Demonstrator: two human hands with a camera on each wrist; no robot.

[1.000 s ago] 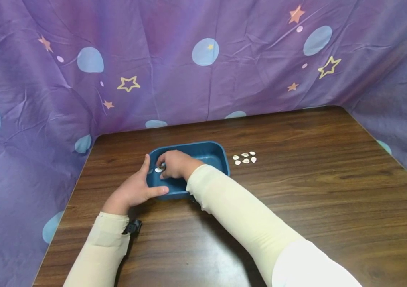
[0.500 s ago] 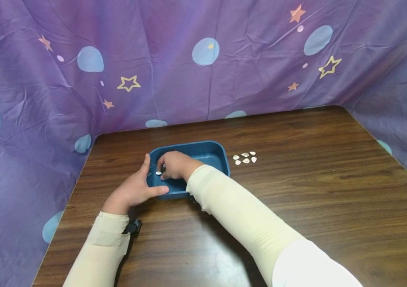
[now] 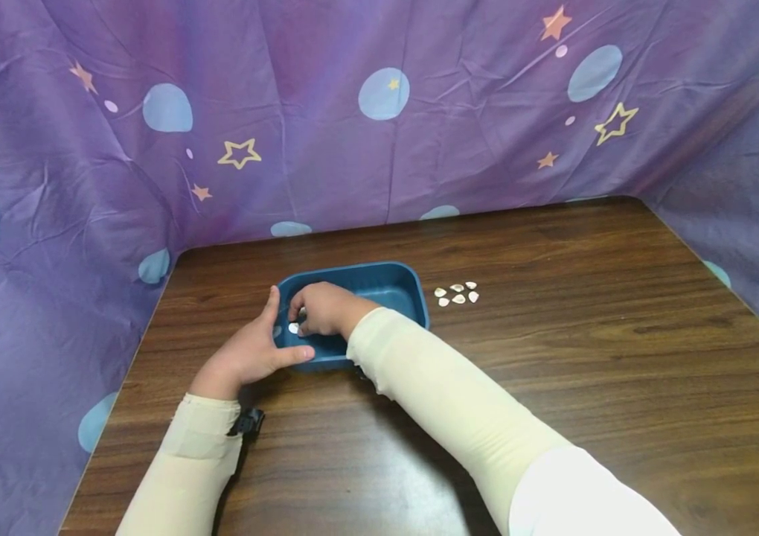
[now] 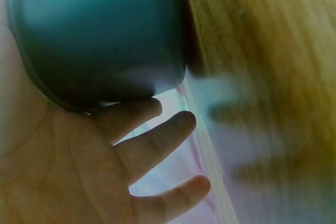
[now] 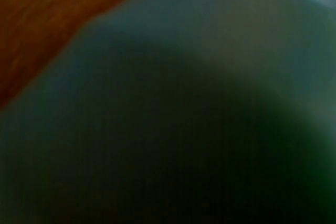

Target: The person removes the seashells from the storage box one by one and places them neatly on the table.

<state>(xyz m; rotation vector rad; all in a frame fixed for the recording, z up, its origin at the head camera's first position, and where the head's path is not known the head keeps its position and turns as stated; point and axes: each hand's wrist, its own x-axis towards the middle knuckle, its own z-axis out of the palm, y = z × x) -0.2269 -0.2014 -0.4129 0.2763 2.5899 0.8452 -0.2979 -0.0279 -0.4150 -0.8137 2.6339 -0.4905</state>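
Note:
A blue rectangular tray [image 3: 389, 296] sits on the wooden table. At its left end my left hand [image 3: 248, 357] touches it, thumb along the near rim and index finger at the left side. In the left wrist view, straight spread fingers [image 4: 157, 142] lie beside the tray's outer wall. My right hand [image 3: 329, 307] reaches into the tray with bent fingers. At its fingertips is a small white shell [image 3: 294, 328], apparently pinched; a second pale bit between the fingers is mostly hidden. The right wrist view is too dark and blurred to show the fingers.
Several small white shells [image 3: 458, 299] lie in two short rows on the table [image 3: 574, 335], right of the tray. A purple curtain [image 3: 315, 134] with stars and dots hangs behind and beside the table.
The white shell at my right fingertips has shifted slightly toward the near side of the tray and turned. My left hand, the tray and the rows of shells stay put.

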